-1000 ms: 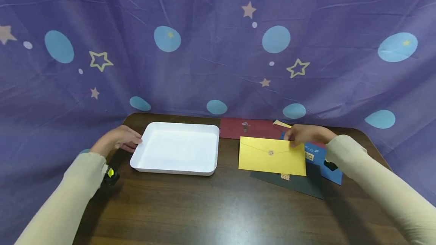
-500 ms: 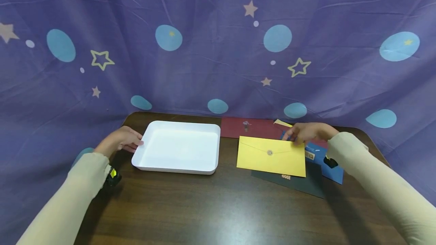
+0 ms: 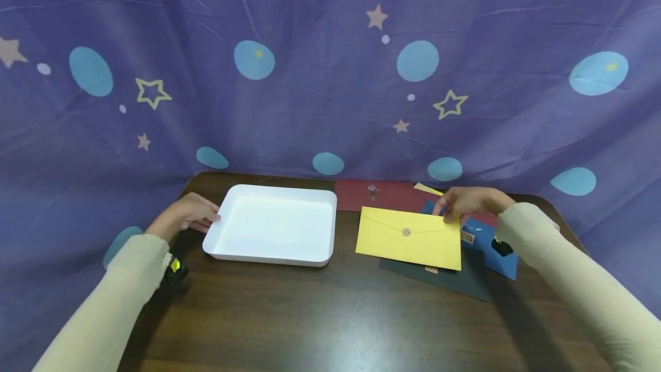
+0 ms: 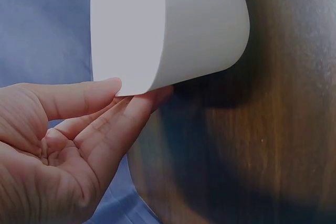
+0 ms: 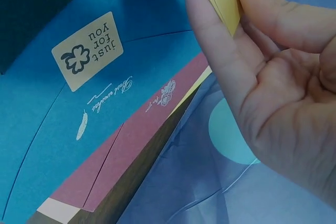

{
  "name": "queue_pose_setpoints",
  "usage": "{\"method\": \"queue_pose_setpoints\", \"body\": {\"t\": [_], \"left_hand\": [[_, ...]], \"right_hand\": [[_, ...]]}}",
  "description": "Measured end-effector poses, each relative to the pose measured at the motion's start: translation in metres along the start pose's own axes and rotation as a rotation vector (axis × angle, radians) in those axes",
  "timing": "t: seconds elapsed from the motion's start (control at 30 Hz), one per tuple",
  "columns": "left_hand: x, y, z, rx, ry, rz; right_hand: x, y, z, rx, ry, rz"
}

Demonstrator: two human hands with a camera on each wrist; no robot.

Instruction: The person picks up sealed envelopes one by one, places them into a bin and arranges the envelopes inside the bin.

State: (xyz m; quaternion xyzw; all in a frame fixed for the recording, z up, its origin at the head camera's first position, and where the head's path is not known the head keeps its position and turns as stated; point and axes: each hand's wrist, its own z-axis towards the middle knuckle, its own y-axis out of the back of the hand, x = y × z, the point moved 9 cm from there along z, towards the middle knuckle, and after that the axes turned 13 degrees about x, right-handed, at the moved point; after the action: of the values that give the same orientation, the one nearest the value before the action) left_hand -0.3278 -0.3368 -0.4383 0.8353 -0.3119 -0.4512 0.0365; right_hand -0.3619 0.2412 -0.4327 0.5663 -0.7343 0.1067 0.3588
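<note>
My left hand pinches the left rim of a white rectangular tray, with the thumb on top and fingers beneath in the left wrist view. At the right, my right hand pinches the upper right corner of a yellow envelope that has a small round seal. This envelope is held over a dark green envelope, partly covering it. Behind and under the right hand lie a blue envelope with a "just for you" sticker and a dark red envelope.
Another yellow paper edge shows at the back among the overlapping envelopes. Everything is on a dark brown wooden table with rounded corners. A purple patterned curtain hangs directly behind the table's far edge.
The white tray and my left hand have shifted slightly to the right. The yellow envelope has moved a little left and tilted slightly, with my right hand keeping its corner.
</note>
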Motion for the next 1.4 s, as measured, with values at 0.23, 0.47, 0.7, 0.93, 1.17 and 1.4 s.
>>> {"method": "queue_pose_setpoints", "body": {"t": [0.23,0.47,0.7,0.93,1.17,1.4], "left_hand": [[-0.001,-0.001,0.001,-0.013,-0.005,0.005],[0.001,-0.001,0.001,-0.031,0.015,-0.007],[0.002,-0.001,0.003,-0.035,0.025,-0.008],[0.002,-0.002,0.003,-0.034,0.032,-0.001],[0.001,-0.001,0.003,-0.035,0.042,0.002],[0.001,0.002,0.003,-0.043,0.072,0.035]], "right_hand": [[0.0,0.009,-0.006,-0.086,0.023,0.019],[0.005,0.021,-0.012,-0.159,0.027,-0.018],[0.014,0.024,-0.015,-0.177,0.051,0.029],[0.037,0.021,-0.015,-0.151,0.112,0.074],[0.066,0.014,-0.011,-0.11,0.138,0.139],[0.088,0.012,-0.001,-0.098,0.146,0.118]]}}
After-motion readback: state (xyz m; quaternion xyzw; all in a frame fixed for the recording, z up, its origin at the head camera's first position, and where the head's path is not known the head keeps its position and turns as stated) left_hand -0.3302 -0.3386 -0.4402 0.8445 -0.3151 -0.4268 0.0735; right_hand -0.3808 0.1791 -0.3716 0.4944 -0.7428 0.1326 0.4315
